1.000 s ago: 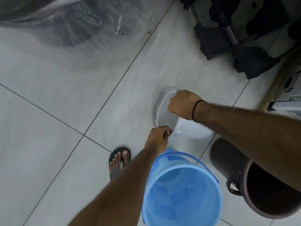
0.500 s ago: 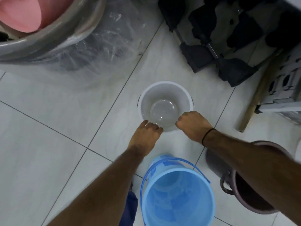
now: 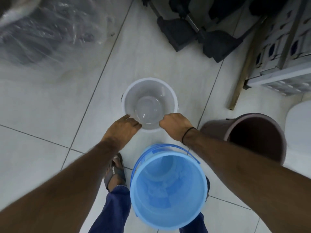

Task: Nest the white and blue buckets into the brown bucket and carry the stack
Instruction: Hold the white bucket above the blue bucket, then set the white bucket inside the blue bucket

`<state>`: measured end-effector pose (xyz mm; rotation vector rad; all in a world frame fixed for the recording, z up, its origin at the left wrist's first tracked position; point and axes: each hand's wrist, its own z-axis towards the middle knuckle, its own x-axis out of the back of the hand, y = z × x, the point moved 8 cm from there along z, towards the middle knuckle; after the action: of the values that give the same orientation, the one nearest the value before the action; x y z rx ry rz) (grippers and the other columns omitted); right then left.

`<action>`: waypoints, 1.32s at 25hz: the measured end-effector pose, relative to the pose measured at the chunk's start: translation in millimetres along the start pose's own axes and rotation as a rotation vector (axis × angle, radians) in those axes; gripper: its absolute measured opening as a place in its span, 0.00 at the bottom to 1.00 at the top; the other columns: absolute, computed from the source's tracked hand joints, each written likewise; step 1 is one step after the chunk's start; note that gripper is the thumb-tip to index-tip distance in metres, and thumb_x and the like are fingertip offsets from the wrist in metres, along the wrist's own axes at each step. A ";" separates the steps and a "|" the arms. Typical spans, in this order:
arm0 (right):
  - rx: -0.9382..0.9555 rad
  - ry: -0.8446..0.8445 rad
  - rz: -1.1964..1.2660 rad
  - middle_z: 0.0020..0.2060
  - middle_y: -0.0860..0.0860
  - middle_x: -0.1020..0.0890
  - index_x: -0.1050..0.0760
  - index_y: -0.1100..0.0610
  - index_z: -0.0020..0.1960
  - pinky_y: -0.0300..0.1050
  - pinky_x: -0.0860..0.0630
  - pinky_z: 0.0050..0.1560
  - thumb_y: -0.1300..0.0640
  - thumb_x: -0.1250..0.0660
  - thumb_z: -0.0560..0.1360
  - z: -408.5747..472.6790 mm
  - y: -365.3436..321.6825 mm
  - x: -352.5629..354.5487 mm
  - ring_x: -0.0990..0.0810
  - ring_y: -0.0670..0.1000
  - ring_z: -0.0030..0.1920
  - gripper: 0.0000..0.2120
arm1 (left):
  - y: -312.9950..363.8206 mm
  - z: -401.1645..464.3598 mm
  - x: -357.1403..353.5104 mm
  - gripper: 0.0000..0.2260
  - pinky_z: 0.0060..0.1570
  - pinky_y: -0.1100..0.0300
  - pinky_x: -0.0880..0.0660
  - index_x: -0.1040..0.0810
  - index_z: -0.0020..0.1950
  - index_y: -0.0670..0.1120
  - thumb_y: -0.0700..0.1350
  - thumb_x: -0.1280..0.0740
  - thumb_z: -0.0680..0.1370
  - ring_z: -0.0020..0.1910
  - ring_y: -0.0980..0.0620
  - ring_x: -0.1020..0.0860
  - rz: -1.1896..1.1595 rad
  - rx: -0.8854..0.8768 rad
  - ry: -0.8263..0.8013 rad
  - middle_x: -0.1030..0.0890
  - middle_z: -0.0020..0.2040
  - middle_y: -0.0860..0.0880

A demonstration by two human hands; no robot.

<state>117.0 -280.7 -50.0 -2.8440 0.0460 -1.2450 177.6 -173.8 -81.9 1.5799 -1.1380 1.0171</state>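
Note:
The white bucket [image 3: 148, 91] stands upright on the tiled floor, mouth up and empty. My left hand [image 3: 122, 127] grips its near rim on the left. My right hand [image 3: 174, 124], with a black band at the wrist, grips the near rim on the right. The blue bucket [image 3: 168, 190] stands upright just in front of my feet, its blue handle lying back over the far rim. Off to the right the brown bucket [image 3: 255, 132] stands upright with a dark inside, partly behind my right forearm.
A clear plastic-wrapped bundle [image 3: 50, 36] fills the far left. Black chair legs [image 3: 193, 31] lie at the far middle. A wooden stick [image 3: 244, 64] leans beside grey crates [image 3: 282, 52] at the right. My sandalled foot [image 3: 116, 170] is left of the blue bucket.
A second ago the white bucket lay tipped on its side in both hands; it now stands upright on the floor with both hands still on its near rim.

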 end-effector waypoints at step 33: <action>0.085 -0.056 0.056 0.35 0.53 0.17 0.21 0.55 0.40 0.45 0.27 0.32 0.62 0.27 0.67 -251.7 -122.0 -156.8 0.17 0.58 0.36 0.05 | 299.4 -209.1 -38.9 0.21 0.62 0.43 0.25 0.17 0.56 0.45 0.40 0.20 0.64 0.62 0.42 0.21 -0.314 0.474 -0.175 0.16 0.56 0.46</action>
<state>-172.8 -157.8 11.1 -2.7827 0.0695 -1.1289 -143.4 -11.9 -6.7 2.1813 -0.7527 0.9944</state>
